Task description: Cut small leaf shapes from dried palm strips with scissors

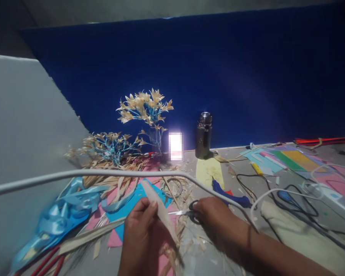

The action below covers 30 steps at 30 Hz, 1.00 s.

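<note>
My left hand (140,224) pinches a long, pale dried leaf strip (158,209) that slants from upper left to lower right. My right hand (211,214) grips black-handled scissors (189,212), whose blades point left toward the strip. Under both hands lie pink and blue paper sheets (126,207) and pale leaf scraps (184,237). A white cable (103,173) crosses above the hands.
Two leaf-flower bouquets on blue stems (145,109) stand at the back by a blue wall. A dark metal flask (204,135), a bright phone screen (175,145), a blue glue gun (227,195), blue ribbon (66,209), coloured paper (287,159) and black cables (293,199) lie around.
</note>
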Tool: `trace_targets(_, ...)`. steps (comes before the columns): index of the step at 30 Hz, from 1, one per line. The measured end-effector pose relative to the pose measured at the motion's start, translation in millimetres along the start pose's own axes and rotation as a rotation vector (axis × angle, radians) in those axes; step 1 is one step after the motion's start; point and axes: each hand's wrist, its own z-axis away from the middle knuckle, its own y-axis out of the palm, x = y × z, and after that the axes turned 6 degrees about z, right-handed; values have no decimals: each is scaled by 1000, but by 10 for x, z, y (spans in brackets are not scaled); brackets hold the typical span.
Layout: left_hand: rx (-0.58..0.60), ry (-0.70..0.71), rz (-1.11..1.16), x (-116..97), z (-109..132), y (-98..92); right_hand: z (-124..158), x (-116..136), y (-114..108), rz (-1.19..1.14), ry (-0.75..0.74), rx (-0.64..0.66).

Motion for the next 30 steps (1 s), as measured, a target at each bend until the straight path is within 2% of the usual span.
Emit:
trace_targets(3,59,-32,44,105,3,51,3,101,9,302,22,16)
trace_targets(5,93,-84,32,204,1,72,-6,158,3,287,-2,-21)
trace_targets(7,132,-127,-18,301,-10,77,-13,193,-5,-23,-30,-27)
trace_targets(10,221,-156,-124,411,-39,76,-18,202,-2,-613,18,44)
trace_targets(12,269,-175,-127,458,-61,86,-22,193,1,-798,55,49)
trace_targets(14,289,-210,-55,493,-79,104,-26,189,-3,-842,76,37)
trace_targets(17,277,-218,12,542,-98,126,-29,204,-14,-815,75,15)
trace_targets(22,241,17,-271,592,-100,139,-4,225,29,-467,9,-107)
trace_targets(25,232,88,-346,608,-57,142,22,211,86,-337,4,-150)
trace_targets(28,201,81,-322,633,-12,122,33,186,110,-242,-49,-198)
trace_targets(30,245,8,-337,619,-32,100,13,156,97,-247,-58,-205)
